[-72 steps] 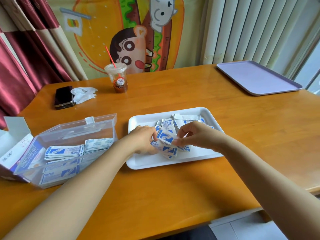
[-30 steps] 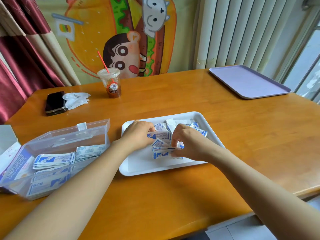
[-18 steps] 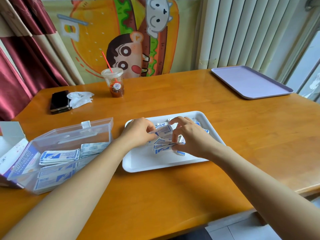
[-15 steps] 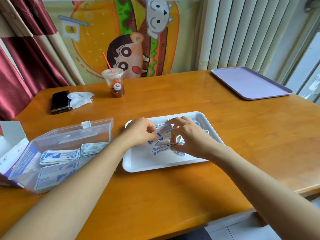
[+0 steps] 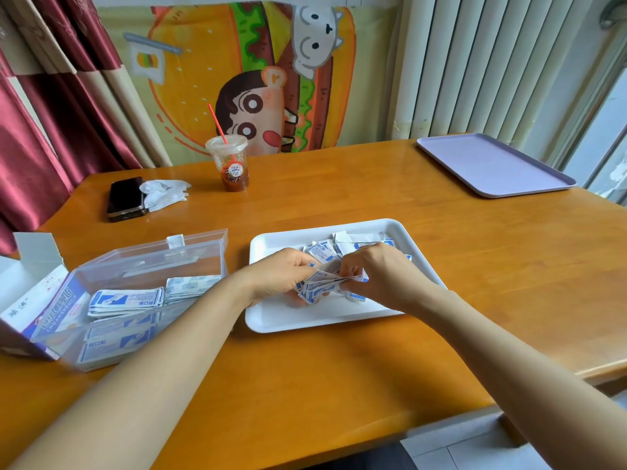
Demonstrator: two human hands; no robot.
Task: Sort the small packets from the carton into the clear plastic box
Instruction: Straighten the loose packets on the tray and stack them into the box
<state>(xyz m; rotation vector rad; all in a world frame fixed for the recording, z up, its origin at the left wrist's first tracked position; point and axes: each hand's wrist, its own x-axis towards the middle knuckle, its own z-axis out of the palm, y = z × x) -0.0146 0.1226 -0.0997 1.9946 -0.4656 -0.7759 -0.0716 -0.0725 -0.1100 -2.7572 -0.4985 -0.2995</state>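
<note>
My left grip [image 5: 285,276] is curled round a bundle [image 5: 320,284] of small packets above the white tray [image 5: 271,320], and my right grip [image 5: 380,273] pinches the same bundle from the other side. Loose packets [image 5: 356,245] lie just beyond both. Left of my left grip stands the clear box [image 5: 142,266] with stacked packets [image 5: 125,301] inside, the carton [image 5: 30,300] just beside it.

The left hand [image 5: 285,278] now grips a stack of packets [image 5: 317,287] that earlier lay loose on the tray [image 5: 305,320], and the right hand [image 5: 383,276], at 3 o'clock of it, has closed in to pinch its edge. The heap [image 5: 353,247] at 12 o'clock seems thinner.
</note>
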